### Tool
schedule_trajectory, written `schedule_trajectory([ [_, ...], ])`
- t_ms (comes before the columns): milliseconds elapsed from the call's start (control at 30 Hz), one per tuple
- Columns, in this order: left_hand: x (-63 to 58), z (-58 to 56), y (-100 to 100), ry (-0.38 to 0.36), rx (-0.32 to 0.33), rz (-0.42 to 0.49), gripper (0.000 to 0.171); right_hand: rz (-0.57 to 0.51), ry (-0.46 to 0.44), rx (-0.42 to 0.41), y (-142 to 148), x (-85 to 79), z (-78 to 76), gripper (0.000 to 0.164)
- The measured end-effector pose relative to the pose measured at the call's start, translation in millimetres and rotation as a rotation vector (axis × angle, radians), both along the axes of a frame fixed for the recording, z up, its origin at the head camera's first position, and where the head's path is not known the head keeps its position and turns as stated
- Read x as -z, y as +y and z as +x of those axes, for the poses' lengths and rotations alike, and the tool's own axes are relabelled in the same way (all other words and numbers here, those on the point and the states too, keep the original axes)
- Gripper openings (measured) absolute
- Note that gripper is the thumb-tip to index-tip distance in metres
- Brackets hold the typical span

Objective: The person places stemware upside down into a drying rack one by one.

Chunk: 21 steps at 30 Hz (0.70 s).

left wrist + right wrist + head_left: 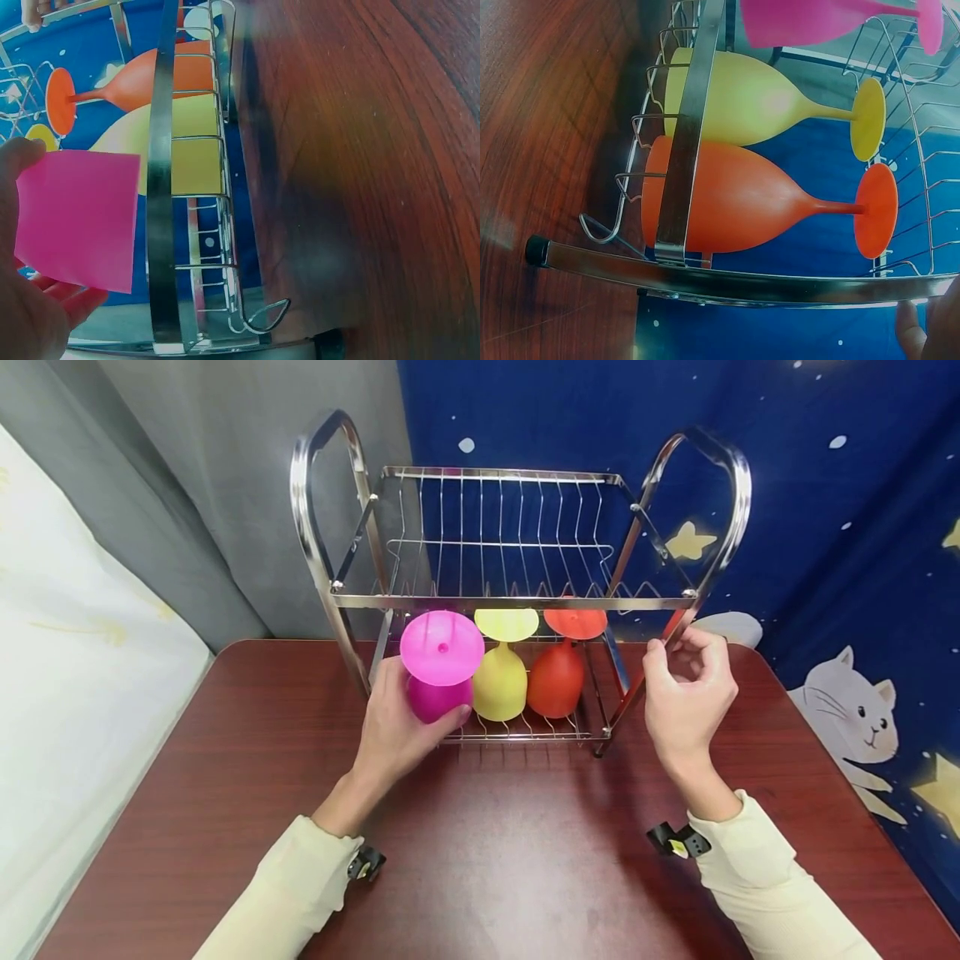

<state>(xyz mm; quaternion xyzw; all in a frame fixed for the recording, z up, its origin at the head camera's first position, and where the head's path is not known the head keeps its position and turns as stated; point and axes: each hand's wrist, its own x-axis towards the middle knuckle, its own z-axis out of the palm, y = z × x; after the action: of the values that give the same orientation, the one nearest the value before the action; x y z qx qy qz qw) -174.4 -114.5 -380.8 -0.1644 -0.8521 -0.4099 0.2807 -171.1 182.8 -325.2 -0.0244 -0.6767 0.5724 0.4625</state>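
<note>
My left hand [397, 718] grips the bowl of a pink plastic goblet [442, 647], held upside down at the left of the rack's lower tier. In the left wrist view the goblet's rim hangs a little above the front rail. To its right a yellow goblet [500, 685] and an orange-red goblet [557, 681] stand inverted on the lower tier, side by side. At the right side of the metal dish rack [510, 602], my right hand [690, 693] holds the upright post between thumb and curled fingers.
The rack's upper tier [500, 542] has wire slots and looped chrome handles [738, 510] at both ends. Beneath it is a dark red wooden table [517, 860]. Blue and grey curtains [525, 410] hang close behind, and a white cloth [75, 635] lies at the left.
</note>
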Motion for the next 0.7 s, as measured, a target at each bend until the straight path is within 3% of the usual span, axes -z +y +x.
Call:
schedule_trajectory([
  [400, 8.8, -8.0, 6.6, -0.03, -0.102, 0.01, 0.07, 0.014, 0.05, -0.014, 3.6, 6.4, -4.8, 0.013],
  [700, 15.0, -13.4, 13.1, -0.133, -0.172, 0.072, 0.073, 0.026, 0.065, -0.015, 3.7, 6.9, -3.7, 0.013],
])
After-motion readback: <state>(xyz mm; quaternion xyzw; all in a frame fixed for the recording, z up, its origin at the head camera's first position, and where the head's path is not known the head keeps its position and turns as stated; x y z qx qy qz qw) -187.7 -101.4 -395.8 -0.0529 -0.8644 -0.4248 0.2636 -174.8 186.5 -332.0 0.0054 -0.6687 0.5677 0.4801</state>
